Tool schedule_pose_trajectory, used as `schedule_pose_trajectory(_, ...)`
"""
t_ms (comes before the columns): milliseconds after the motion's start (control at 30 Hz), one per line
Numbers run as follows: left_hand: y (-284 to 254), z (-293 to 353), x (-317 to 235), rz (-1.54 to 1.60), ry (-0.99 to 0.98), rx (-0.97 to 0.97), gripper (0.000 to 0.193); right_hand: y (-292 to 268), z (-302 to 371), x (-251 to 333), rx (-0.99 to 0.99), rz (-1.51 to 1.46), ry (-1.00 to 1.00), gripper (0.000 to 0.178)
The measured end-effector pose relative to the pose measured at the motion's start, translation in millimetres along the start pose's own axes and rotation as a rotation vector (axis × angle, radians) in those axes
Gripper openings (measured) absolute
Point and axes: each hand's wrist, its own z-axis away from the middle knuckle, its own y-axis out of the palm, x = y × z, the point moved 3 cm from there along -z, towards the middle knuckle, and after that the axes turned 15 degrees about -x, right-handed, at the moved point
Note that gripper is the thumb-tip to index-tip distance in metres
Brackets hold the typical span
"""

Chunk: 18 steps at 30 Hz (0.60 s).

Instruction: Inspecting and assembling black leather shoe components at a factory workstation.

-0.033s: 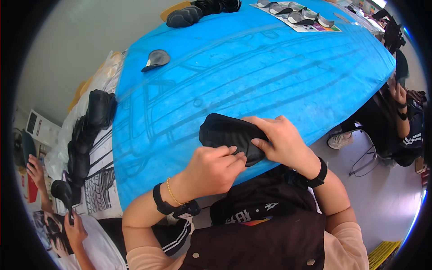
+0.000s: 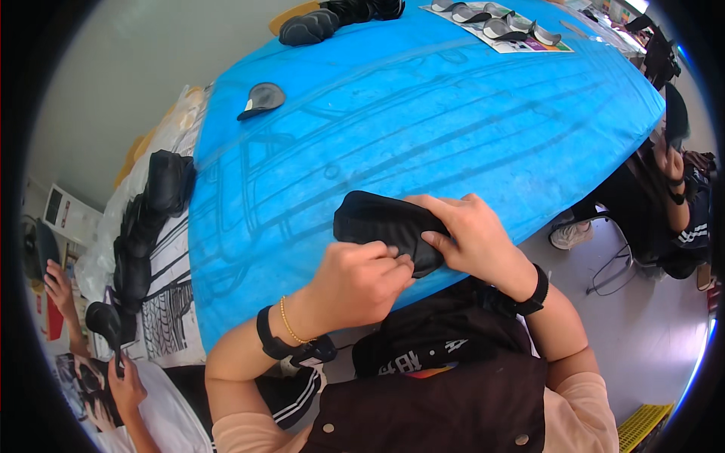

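Near the front edge of the blue-covered table, both my hands are on a black, soft-looking curved piece (image 2: pixel 377 218) with a raised rim. Its exact kind I cannot tell. My right hand (image 2: pixel 472 235) grips its right end, thumb on the near face and the other fingers along the top edge. Curled in against its lower middle is my left hand (image 2: pixel 362 278), fingers closed, pinching at the surface. Whether the left fingertips hold a fold of the piece or something small is hidden.
The blue table cover (image 2: pixel 453 128) bears a grey-and-black curved piece (image 2: pixel 264 99), with several similar pieces (image 2: pixel 504 29) on a printed sheet. Black pieces lie stacked at the left edge (image 2: pixel 168 181) and far side (image 2: pixel 308 29). Co-workers' hands (image 2: pixel 127 389) hold dark pieces left and right.
My left hand has shifted very slightly upward on the black piece. My right hand keeps its grip. The co-worker's hand at the right has moved a little.
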Motion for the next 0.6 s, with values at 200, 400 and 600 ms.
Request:
schedule_pose_trajectory(200,8,0,14,0.328,-0.433,0.041,0.009,6,2,3,-0.021,-0.050,0.022,0.048)
schedule_pose_trajectory(400,12,3,21,0.451,-0.682,0.117,0.012,9,3,2,0.004,-0.097,0.082,0.047)
schedule_pose_trajectory(600,9,3,28,0.418,-0.923,0.060,0.010,21,-5,-3,-0.035,-0.087,0.035,0.048)
